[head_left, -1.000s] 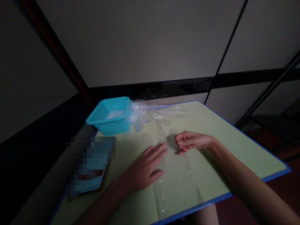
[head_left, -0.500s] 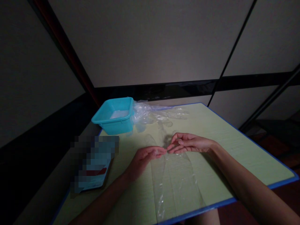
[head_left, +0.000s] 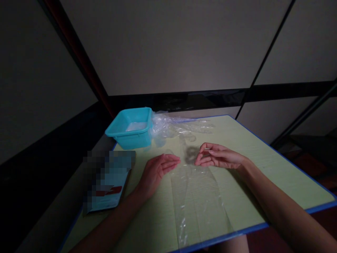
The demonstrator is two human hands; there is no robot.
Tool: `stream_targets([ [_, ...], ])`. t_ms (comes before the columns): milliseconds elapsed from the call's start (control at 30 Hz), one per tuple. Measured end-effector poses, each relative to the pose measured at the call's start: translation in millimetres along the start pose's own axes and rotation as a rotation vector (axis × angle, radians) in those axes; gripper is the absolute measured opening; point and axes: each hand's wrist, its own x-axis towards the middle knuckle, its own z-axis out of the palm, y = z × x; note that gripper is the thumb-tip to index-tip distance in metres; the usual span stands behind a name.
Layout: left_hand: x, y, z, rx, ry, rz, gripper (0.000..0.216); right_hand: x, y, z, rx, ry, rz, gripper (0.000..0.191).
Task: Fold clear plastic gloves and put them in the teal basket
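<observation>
Fingers beside away-pointing clear glove

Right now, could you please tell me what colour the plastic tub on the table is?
Turquoise; the tub shows best in the head view.

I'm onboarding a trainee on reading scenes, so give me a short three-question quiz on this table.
1. True or false: the tub stands at the near edge of the table.
2. What lies flat between the left hand and the right hand? A) clear glove B) towel C) plate
3. Fill in: the plastic heap lies next to the ____.
Key: 1 false, it stands at a far corner; 2 A; 3 tub.
</observation>
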Motion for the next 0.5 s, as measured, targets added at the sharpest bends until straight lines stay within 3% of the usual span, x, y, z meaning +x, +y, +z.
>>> stream_targets([
  [133,0.7,0.0,0.5,-0.039,0.022,-0.022,0.030,1.5,1.4,7.5,0.016,-0.040,0.025,0.027],
  [300,-2.6,-7.1,8.6,0.072,-0.026,-0.165,0.040,6.9,9.7,15.5,0.043,-0.161,0.109,0.026],
  [500,-3.0,-11.0,8.9,0.138,-0.034,-0.212,0.044,8.2,13.6,12.8,0.034,-0.154,0.141,0.027],
])
